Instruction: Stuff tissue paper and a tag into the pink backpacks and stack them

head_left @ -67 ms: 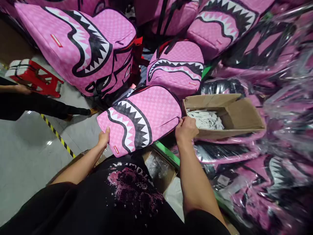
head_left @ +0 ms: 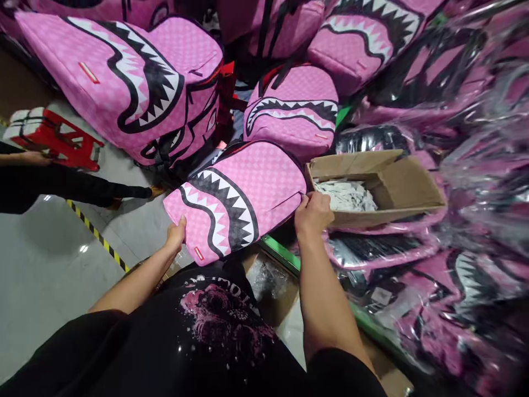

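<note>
A pink checkered backpack with a black-and-white shark-mouth print lies tilted across the front of my body. My left hand grips its lower left edge, thumb on top and the other fingers hidden underneath. At the right edge, by the end of the front pocket's zip line, the fingers of my right hand are closed on the backpack. Whether a zip pull is between them I cannot tell. Just right of that hand sits an open cardboard box with small white packets inside.
A large pink backpack stands at the left, and a smaller one lies behind mine. Plastic-wrapped backpacks are piled at the right. At far left, a person's arm is near a red folding stool. A green rail runs beneath.
The view has shifted slightly, so the surroundings sit a little further left. Both hands keep their hold on the backpack.
</note>
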Demonstrator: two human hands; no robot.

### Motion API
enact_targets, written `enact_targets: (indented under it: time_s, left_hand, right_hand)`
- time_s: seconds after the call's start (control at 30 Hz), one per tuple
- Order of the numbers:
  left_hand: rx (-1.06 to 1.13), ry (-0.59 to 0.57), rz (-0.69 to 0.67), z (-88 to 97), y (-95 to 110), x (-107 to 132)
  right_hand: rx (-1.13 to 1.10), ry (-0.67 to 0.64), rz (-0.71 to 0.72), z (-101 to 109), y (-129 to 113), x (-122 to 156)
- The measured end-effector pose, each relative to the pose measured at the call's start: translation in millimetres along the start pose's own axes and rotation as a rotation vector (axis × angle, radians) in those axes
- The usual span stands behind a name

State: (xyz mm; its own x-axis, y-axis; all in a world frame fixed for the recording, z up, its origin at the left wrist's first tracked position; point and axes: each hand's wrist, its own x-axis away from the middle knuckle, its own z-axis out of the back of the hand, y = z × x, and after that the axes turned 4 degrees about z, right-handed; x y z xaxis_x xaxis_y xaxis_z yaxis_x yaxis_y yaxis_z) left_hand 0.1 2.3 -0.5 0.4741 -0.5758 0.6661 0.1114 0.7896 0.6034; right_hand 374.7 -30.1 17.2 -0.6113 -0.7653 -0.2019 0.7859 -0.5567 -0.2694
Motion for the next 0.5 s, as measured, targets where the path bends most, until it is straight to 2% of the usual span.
enact_targets:
  time_s: [0.13, 0.2, 0.27, 0.33, 0.4, 0.5]
  left_hand:
    - [-0.044, -0.083, 0.001, 0.7, 5, 0]
    - [-0.056, -0.113, -0.003, 1.9, 8, 1]
    - [-0.065, -0.131, -0.012, 2.8, 10, 1]
    - [-0.074, -0.143, -0.022, 3.3, 11, 0]
    - [-0.083, -0.153, -0.031, 3.3, 11, -2]
    - [-0.100, -0.156, -0.035, 2.9, 11, -3]
  right_hand:
    - [-0.134, 0.073, -0.042, 7, -3, 2]
    - [-0.262, 0.122, -0.032, 7, -1, 20]
    - [-0.425, 0.150, -0.061, 0, 1, 53]
    - [-0.642, 0.049, -0.148, -15, -1, 92]
    - [-0.910, -0.158, -0.244, -32, -4, 125]
    - [-1.225, -0.403, -0.263, -51, -5, 145]
